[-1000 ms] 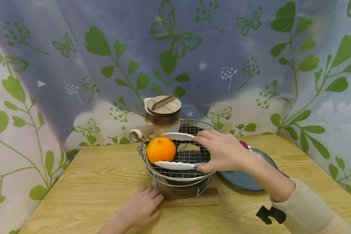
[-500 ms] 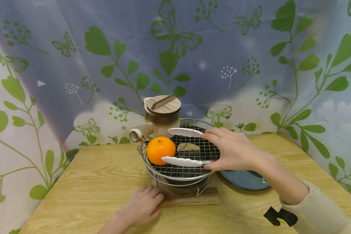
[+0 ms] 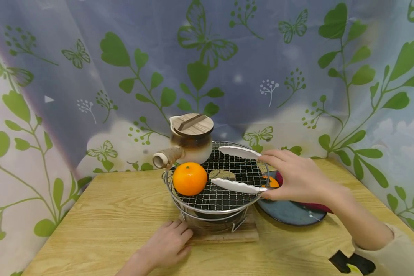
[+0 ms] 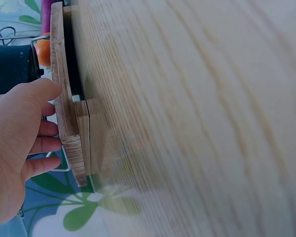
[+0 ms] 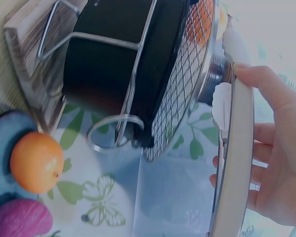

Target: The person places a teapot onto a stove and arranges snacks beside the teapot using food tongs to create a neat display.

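My right hand (image 3: 296,178) holds a pair of tongs with white scalloped tips (image 3: 236,186). The tongs are spread apart over the right half of the round wire grill (image 3: 241,168), and nothing is between their tips. An orange (image 3: 189,179) sits on the left side of the mesh, just left of the near tip. Behind it stands a brown and cream pot (image 3: 193,149) with a wooden lid and a side handle. At the front left corner of the wooden board (image 3: 224,234) under the grill, my left hand (image 3: 169,241) rests with its fingers touching the board's edge (image 4: 69,133).
Right of the grill, a blue-grey plate (image 3: 293,214) bears another orange (image 5: 37,162) and a purple-pink item (image 5: 22,218), partly hidden by my right arm in the head view. Wire legs and a black bowl (image 5: 106,69) support the mesh. A patterned cloth hangs behind the table.
My right hand has drawn the tongs to the right, away from the orange, which stays on the grill. My left hand has not moved.
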### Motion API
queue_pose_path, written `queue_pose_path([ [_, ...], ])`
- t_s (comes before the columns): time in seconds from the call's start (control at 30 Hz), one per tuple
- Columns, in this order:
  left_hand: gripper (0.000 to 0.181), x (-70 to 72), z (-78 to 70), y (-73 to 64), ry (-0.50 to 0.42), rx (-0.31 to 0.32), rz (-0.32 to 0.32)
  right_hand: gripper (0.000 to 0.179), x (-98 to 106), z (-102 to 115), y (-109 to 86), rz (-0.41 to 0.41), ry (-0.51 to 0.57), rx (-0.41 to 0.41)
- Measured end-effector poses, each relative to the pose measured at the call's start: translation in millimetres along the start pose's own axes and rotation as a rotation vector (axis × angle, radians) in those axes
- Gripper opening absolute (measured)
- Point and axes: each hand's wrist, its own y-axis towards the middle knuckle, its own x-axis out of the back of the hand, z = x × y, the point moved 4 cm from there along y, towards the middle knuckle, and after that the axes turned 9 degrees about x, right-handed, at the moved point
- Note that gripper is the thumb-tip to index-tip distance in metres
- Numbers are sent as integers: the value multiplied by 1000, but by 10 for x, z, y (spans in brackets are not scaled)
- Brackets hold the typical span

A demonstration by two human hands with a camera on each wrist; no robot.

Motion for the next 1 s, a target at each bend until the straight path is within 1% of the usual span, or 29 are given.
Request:
queue_pose_path([
  [0.17, 23, -2, 15, 3, -6, 6, 1, 76, 52, -100, -125, -5, -6, -48],
  [0.47, 24, -10, 14, 1, 1, -4, 0, 73, 25, -242, -303, -32, -19, -77],
  [0.63, 24, -4, 7, 1, 1, -6, -2, 74, 33, -312, -403, -24, -13, -117],
  [0.83, 23, -8, 6, 6, -4, -2, 1, 75, 61, -374, -506, -36, -17, -146],
  [1.0, 23, -17, 5, 9, 0, -2, 1, 80, 53, -452, -581, -17, -14, -178],
])
